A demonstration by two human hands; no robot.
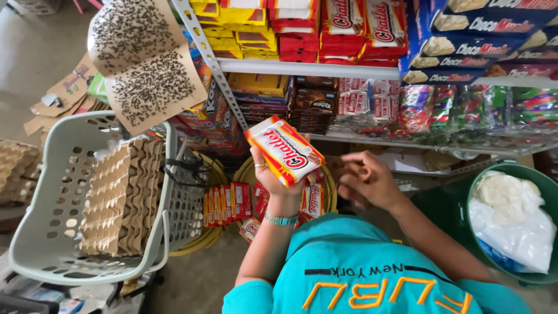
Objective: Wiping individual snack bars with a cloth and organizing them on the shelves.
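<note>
My left hand (pixel 278 177) is raised in front of the shelves and holds a red, white and yellow biscuit packet (pixel 284 150), tilted with its face up. A ring and a pale bracelet show on that hand and wrist. My right hand (pixel 366 181) hovers to the right of the packet, close to the lower shelf's edge, with its fingers curled in and nothing visible in them. Below both hands, a round yellow basket (pixel 246 172) on the floor holds more red packets (pixel 228 202) of the same kind.
A metal shelf rack (pixel 302 68) carries stacked red, yellow and blue packets and bagged sweets. At the left, a grey perforated basket (pixel 49 197) contains cardboard egg trays. A green tub (pixel 532 177) with white plastic bags stands at the right. A sticky paper covered in flies (pixel 139 64) hangs at the upper left.
</note>
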